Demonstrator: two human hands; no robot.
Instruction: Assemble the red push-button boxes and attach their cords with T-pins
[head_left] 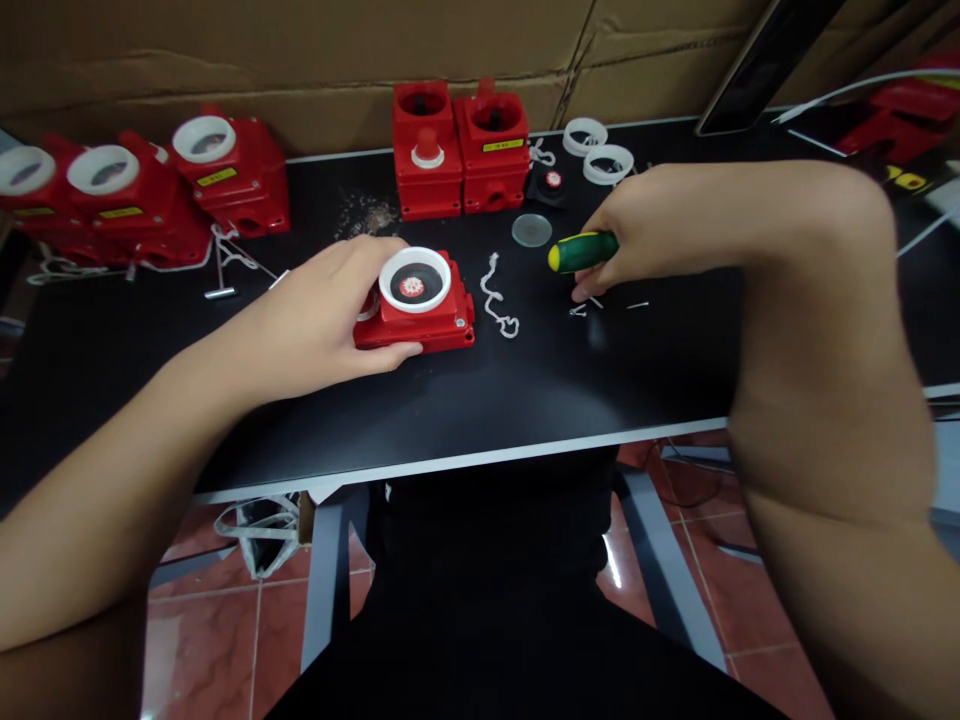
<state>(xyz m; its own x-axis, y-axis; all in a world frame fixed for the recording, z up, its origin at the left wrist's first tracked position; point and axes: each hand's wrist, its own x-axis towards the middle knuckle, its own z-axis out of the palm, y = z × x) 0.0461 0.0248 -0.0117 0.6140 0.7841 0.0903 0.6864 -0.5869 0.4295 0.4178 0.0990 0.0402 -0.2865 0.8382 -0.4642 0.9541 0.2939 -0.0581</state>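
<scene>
My left hand (337, 310) is wrapped round a red box (431, 322) lying on the black table. A white ring (442, 292) sits on the box, with a dark centre bearing a red and white mark. In my right hand (619, 235) is a screwdriver with a green and yellow handle (583, 252); its shaft is hidden. The fingertips of that hand are down by several small screws (577, 311) on the tabletop. Between my hands lies a white cord (491, 295). A round clear disc (532, 230) rests just behind it.
Two open red boxes (491, 150) stand at the back, beside white rings (608, 164) and a black round part (546, 187). More red boxes (232, 185) with white rings stand at the left, near a small metal T-shaped tool (220, 292). Cardboard (300, 60) lines the back.
</scene>
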